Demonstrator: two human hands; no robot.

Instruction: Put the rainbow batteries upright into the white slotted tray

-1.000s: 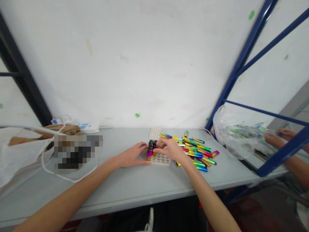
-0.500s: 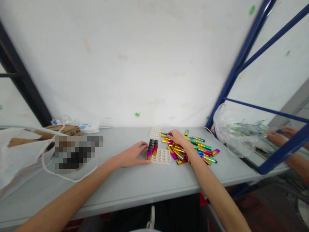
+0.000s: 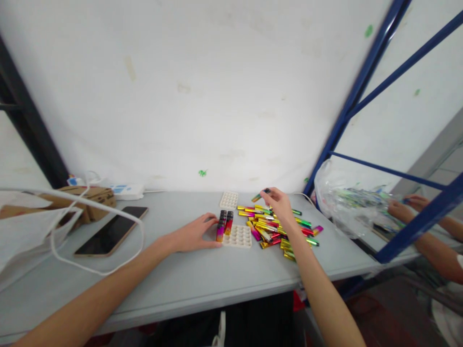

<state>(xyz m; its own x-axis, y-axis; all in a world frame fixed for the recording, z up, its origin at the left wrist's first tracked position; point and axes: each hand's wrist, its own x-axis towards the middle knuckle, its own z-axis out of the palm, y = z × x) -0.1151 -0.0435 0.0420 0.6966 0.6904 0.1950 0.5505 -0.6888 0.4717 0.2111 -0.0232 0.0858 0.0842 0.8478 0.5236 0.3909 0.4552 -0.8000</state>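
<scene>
My left hand (image 3: 198, 233) rests on the table by the left side of a white tray (image 3: 241, 237) with rows of round holes. Its thumb and fingers are spread beside several upright lighters (image 3: 220, 231), purple, red and orange with black tops, standing at the tray's left end. Between the fingers of my right hand (image 3: 278, 202) is a lighter (image 3: 258, 197) with a green and orange body and a dark top, raised above the far side of a loose pile of shiny lighters (image 3: 265, 224) in gold, green, red and purple.
A second white tray (image 3: 229, 199) lies near the wall. On the left are a phone (image 3: 112, 232), a white cable (image 3: 142, 233), a cardboard box (image 3: 96, 197) and a power strip (image 3: 126, 191). Right, past a blue frame (image 3: 338, 125), are a clear plastic bag (image 3: 334, 200) and another person's hands (image 3: 401, 210).
My right hand has lifted off the pile's far side and now holds up a lighter. The left hand keeps its place beside the tray. My view has shifted slightly.
</scene>
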